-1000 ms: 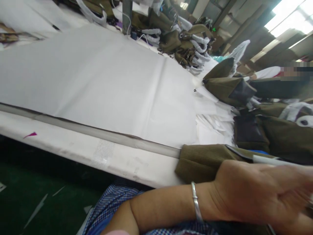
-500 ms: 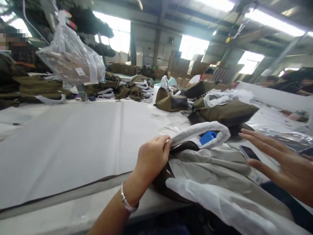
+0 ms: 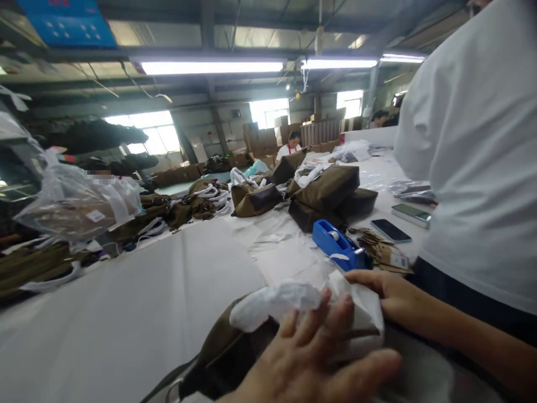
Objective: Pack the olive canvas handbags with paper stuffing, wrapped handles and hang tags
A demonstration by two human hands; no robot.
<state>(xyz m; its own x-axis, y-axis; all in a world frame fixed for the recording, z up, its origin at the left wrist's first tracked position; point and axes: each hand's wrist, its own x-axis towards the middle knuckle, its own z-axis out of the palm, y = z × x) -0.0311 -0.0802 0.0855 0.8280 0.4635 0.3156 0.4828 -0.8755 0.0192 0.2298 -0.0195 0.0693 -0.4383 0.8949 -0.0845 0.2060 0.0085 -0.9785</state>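
Observation:
A dark olive-brown bag (image 3: 222, 341) lies at the table's near edge, partly hidden under my hands. One of its handles (image 3: 268, 305) is wrapped in white paper. My left hand (image 3: 310, 358) is over the bag with its fingers spread, blurred, the fingertips at the wrapped handle; whether they touch it is unclear. On the right, my right hand (image 3: 388, 291) has its fingers closed on a white-wrapped part of the bag, its fingertips partly hidden. Just beyond stands a blue tape dispenser (image 3: 335, 243).
A person in a white shirt (image 3: 474, 168) stands close on my right. A phone (image 3: 390, 230) and brown tags (image 3: 380, 249) lie beside the dispenser. More olive bags (image 3: 327, 187) are piled further back. At the left is a clear plastic bag (image 3: 84, 201) with brown contents.
My view has turned right, bringing the white-shirted person and whole tape dispenser into sight. My left hand has let go of the bag and spread; my right hand has closed on it.

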